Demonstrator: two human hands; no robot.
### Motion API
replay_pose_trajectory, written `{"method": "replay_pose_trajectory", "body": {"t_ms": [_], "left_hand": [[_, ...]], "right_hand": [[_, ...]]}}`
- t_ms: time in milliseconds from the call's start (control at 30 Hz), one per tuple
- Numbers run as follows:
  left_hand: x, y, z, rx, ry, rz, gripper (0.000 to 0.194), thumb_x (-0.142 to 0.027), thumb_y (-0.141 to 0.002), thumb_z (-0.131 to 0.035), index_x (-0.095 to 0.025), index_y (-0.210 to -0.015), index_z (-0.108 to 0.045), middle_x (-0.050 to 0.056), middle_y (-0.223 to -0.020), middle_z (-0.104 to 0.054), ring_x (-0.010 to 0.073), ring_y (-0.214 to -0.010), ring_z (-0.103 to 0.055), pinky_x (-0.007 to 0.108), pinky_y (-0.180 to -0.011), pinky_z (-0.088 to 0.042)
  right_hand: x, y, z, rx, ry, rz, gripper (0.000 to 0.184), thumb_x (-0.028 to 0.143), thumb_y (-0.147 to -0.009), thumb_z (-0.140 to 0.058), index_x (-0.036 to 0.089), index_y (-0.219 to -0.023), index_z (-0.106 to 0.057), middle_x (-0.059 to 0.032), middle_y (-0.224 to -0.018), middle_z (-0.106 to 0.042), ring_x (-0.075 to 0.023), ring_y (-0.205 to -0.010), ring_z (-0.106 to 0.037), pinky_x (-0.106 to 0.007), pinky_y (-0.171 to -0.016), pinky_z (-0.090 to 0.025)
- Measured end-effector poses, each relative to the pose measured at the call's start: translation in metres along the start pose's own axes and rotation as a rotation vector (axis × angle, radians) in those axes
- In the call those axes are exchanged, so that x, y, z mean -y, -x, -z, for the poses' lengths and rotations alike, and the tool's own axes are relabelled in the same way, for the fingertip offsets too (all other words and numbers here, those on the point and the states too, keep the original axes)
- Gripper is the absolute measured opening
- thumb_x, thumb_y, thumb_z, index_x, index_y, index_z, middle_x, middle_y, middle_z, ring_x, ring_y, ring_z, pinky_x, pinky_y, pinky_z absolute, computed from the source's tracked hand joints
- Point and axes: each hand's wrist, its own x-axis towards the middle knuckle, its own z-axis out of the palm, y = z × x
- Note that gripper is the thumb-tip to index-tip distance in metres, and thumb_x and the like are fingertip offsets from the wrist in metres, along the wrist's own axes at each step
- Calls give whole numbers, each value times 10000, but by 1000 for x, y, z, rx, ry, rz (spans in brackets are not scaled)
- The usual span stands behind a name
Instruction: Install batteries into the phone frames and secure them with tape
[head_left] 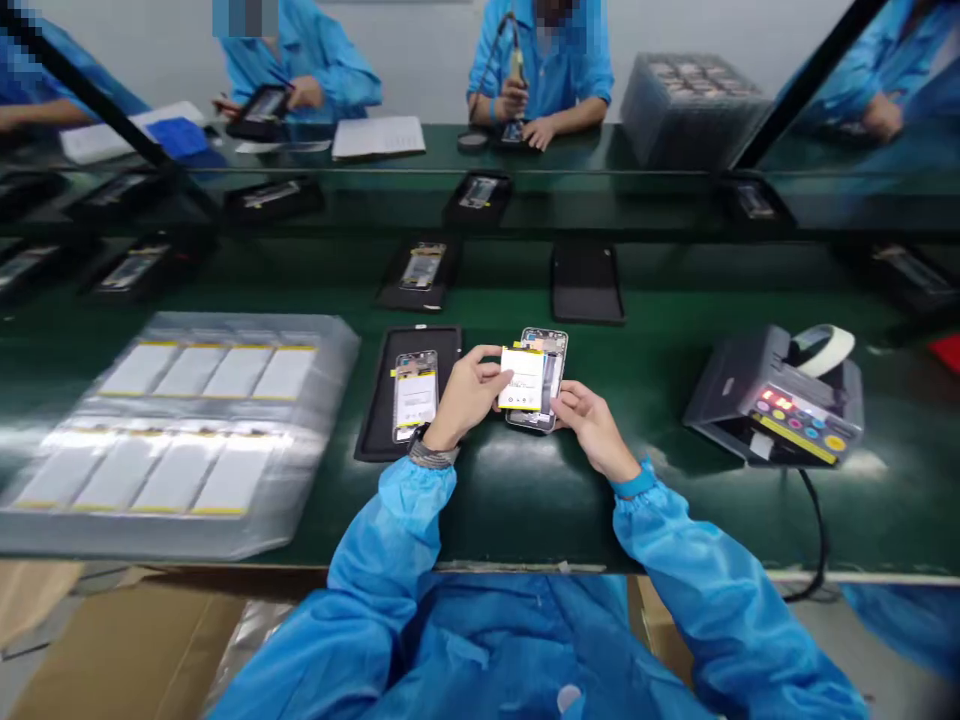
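Observation:
My left hand pinches a white phone battery with yellow edges by its left side. The battery is over the left part of an opened phone frame, whose inner parts show to its right. Fingers of my right hand grip that phone frame at its lower right edge, above the green bench. Just left of my left hand, a second phone with a white battery in it lies on a black tray. Whether the held battery touches the frame I cannot tell.
A clear plastic tray with several white batteries lies at left. A tape dispenser with a lit display stands at right, its cable over the front edge. Black trays sit ahead, below a shelf. Co-workers work across the bench.

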Motion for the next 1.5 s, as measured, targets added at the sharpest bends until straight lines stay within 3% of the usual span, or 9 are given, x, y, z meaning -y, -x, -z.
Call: {"method": "replay_pose_trajectory", "body": {"t_ms": [233, 367, 500, 600, 733, 867, 933, 1200, 1500], "left_hand": [[14, 7, -4, 2, -100, 42, 401, -365, -758, -801, -194, -1044, -579, 32, -796, -717, 151, -585, -636, 226, -452, -455], [15, 13, -6, -141, -384, -141, 301, -294, -772, -801, -209, -1036, -683, 22, -897, -660, 114, -661, -586, 225, -546, -463], [18, 13, -7, -260, -392, -172, 461, -289, -724, -855, -221, -1101, -599, -11, -890, -592, 98, -660, -551, 221, -580, -460], [21, 8, -6, -162, -254, -71, 547, -339, -689, -885, -210, -1115, -567, 5, -905, -616, 115, -688, -573, 218, -562, -448], [29, 5, -12, 88, -71, 38, 402, -433, -759, -828, -195, -970, -584, 60, -942, -698, 158, -744, -640, 258, -623, -513], [37, 10, -25, 107, 2, 44, 392, -425, -791, -809, -202, -1021, -584, 90, -1058, -727, 197, -851, -699, 295, -692, -569], [37, 13, -30, 104, 19, 39, 422, -446, -800, -806, -197, -1069, -597, 98, -1082, -732, 205, -881, -711, 305, -727, -582], [34, 15, -35, -199, -24, -51, 407, -569, -865, -709, -167, -920, -674, 58, -873, -720, 169, -763, -656, 253, -639, -488], [36, 14, -34, -238, 17, -21, 353, -485, -800, -785, -163, -861, -654, 15, -765, -667, 131, -653, -593, 238, -598, -452]], "right_hand": [[-10, 3, 5, 52, -14, -16, 486, 533, -750, -863, 225, -1054, -643, -37, -938, -749, -206, -807, -701, -321, -733, -563], [-11, 4, 2, 52, -11, -4, 460, 520, -766, -858, 223, -1046, -645, -48, -971, -752, -226, -867, -713, -349, -807, -562], [-7, 7, 4, 78, -24, 22, 417, 508, -818, -824, 224, -1054, -630, -56, -1022, -754, -224, -923, -717, -353, -860, -557], [-2, 8, 9, 103, 2, 15, 411, 512, -835, -809, 226, -1058, -615, -52, -1027, -755, -215, -931, -717, -346, -875, -554], [0, 1, 10, 55, 75, 26, 446, 558, -800, -818, 218, -1006, -616, -35, -933, -749, -206, -847, -713, -331, -804, -568], [-1, -11, 3, -168, 125, 72, 458, 632, -820, -756, 228, -975, -609, -11, -783, -715, -191, -682, -673, -291, -598, -540], [1, -14, -1, -202, 159, 88, 449, 636, -828, -744, 230, -958, -602, -19, -783, -720, -190, -654, -665, -285, -557, -521], [7, -11, -27, -158, 242, 148, 396, 594, -862, -730, 235, -896, -567, -9, -729, -697, -192, -637, -647, -284, -551, -489], [-7, -12, -31, -196, 242, 166, 369, 582, -907, -675, 232, -922, -555, 3, -709, -662, -172, -620, -617, -276, -566, -488]]}}
